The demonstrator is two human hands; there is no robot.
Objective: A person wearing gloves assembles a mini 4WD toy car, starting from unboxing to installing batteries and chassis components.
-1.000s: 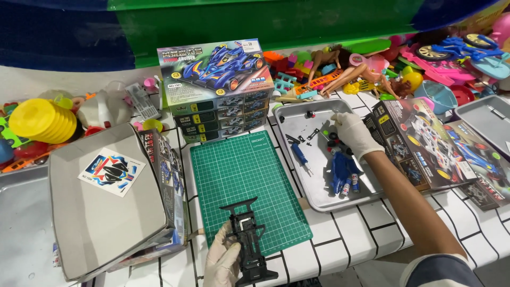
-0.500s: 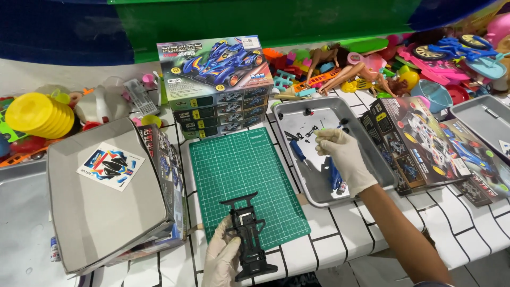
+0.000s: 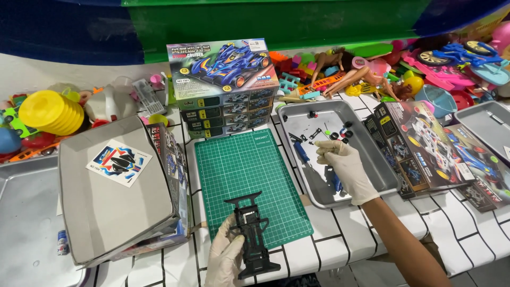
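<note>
Looking down from the head view, a white-tiled counter [image 3: 340, 234] with black grid lines carries everything, backed by a green and dark blue wall. A green cutting mat [image 3: 247, 183] lies at the centre, its near edge close to the counter's front edge. The left hand [image 3: 226, 258], gloved, is clamped on a black toy car chassis [image 3: 252, 234] that rests on the mat's near edge and overhangs it toward the person. The right hand [image 3: 345, 165], also gloved, hovers over a metal tray [image 3: 374, 154] just right of the mat, fingertips pinched together; what they pinch is too small to tell. Small black and blue parts lie scattered in the tray. Behind the mat stands a stack of model car boxes [image 3: 226, 87]. To the left, an open grey box lid [image 3: 114, 191] holds a sticker sheet [image 3: 118, 162]. Loose plastic toys crowd the back edge. Bare mat between chassis and boxes is the main open room.
</note>
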